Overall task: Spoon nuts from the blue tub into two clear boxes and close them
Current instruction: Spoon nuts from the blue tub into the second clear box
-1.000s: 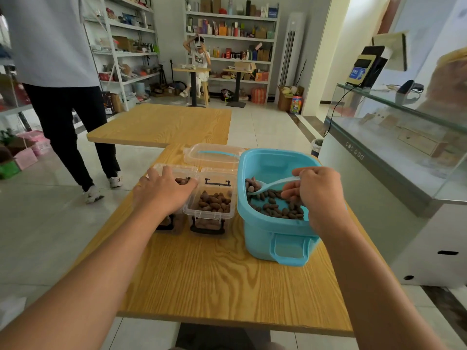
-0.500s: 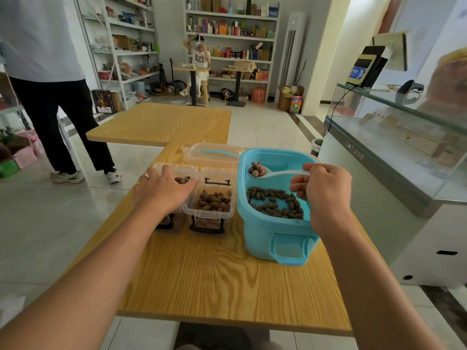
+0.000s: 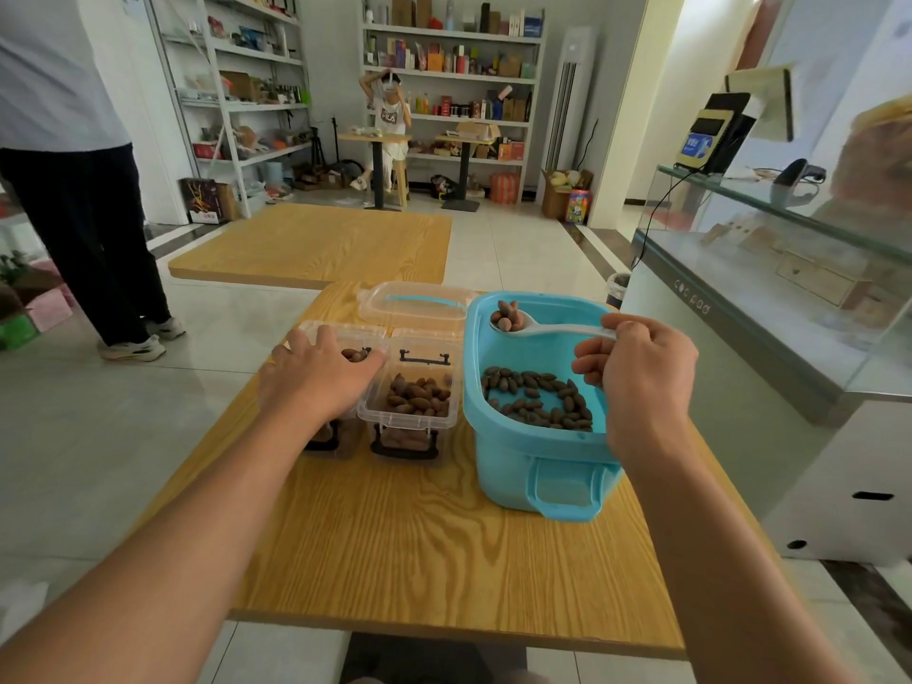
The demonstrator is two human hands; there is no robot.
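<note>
The blue tub [image 3: 513, 466] stands on the right of the wooden table [image 3: 434, 545], brown nuts [image 3: 538, 397] lying in its bottom. My right hand [image 3: 641, 382] grips the handle of a white spoon [image 3: 538, 329], which is raised above the tub's far side with a few nuts in its bowl. Left of the tub stand two clear boxes side by side, lids open. The right clear box [image 3: 412, 402] holds a heap of nuts. My left hand [image 3: 316, 382] rests flat on top of the left clear box [image 3: 340, 338], hiding most of it.
The tub's clear lid [image 3: 417, 301] with a blue handle lies behind the boxes. A second wooden table [image 3: 316, 244] is farther back. A glass counter [image 3: 770, 308] stands close on the right. A person [image 3: 74, 190] stands at left on the floor; another sits by the far shelves.
My right hand lifted the spoon out of the nuts, loaded, up to the tub's far rim. My left hand stayed on the left box. The person at left stepped further left.
</note>
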